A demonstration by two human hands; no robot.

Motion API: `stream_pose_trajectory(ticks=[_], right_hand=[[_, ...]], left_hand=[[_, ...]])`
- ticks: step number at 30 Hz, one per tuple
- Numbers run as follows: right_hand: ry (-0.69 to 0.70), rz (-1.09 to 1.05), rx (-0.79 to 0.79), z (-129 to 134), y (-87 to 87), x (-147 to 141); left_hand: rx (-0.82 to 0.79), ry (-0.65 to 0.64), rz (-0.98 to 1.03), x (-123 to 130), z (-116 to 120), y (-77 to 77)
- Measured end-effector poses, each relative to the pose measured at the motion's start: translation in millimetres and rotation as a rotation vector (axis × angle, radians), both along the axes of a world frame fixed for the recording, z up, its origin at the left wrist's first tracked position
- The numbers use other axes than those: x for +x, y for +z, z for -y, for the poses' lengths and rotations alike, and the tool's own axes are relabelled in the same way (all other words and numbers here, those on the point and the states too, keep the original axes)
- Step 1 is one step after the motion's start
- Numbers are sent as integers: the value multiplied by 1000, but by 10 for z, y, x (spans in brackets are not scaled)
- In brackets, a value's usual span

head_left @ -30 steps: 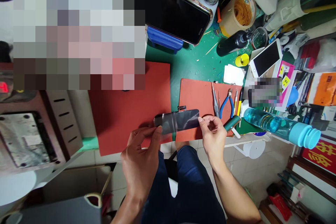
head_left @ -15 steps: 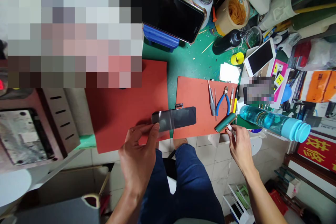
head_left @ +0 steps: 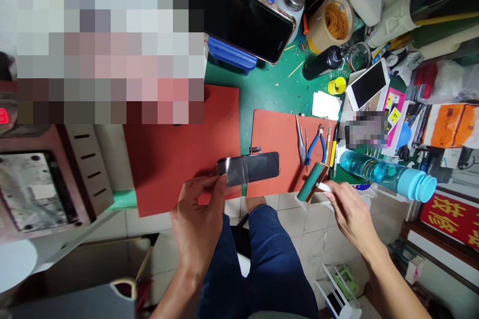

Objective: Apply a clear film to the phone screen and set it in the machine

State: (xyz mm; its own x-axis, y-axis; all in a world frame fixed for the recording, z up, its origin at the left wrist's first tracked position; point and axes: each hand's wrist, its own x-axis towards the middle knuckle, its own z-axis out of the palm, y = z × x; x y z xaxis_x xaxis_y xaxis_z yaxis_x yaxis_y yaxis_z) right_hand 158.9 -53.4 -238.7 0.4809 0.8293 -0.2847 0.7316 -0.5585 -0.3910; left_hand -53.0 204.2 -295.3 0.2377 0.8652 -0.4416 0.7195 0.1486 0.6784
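Note:
A dark phone screen (head_left: 264,165) lies across the gap between two red mats, a small black clip at its upper edge. Clear film (head_left: 235,170) covers its left part, and my left hand (head_left: 200,209) pinches the film's lower left corner between thumb and finger. My right hand (head_left: 350,207) holds the white handle of a green roller (head_left: 313,182), raised over the front edge of the right mat (head_left: 277,129). Above the roller lie blue-handled pliers (head_left: 317,147) and a grey-handled tool (head_left: 301,144).
A large black phone (head_left: 239,7) rests on a blue stand at the back. At the right are a blue water bottle (head_left: 385,172), a white phone (head_left: 368,84), a black bottle (head_left: 324,62) and a tape roll (head_left: 329,22). The left red mat (head_left: 175,154) extends leftward.
My right hand has moved slightly right and down, and the roller has turned steeper and shifted left. My left hand and the film have barely moved. The view has shifted slightly.

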Motion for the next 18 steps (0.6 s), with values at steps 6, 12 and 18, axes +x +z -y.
stream_pose_trajectory(ticks=[6,12,18], right_hand=[[284,20,-17,-613,-165,235],[365,32,-79,-713,-266,329],[369,30,-95,-750,-276,327]], left_hand=[[15,-2,-23,-15,3,-10],[4,-1,12,-15,16,-24],[12,3,20,-29,23,-22]])
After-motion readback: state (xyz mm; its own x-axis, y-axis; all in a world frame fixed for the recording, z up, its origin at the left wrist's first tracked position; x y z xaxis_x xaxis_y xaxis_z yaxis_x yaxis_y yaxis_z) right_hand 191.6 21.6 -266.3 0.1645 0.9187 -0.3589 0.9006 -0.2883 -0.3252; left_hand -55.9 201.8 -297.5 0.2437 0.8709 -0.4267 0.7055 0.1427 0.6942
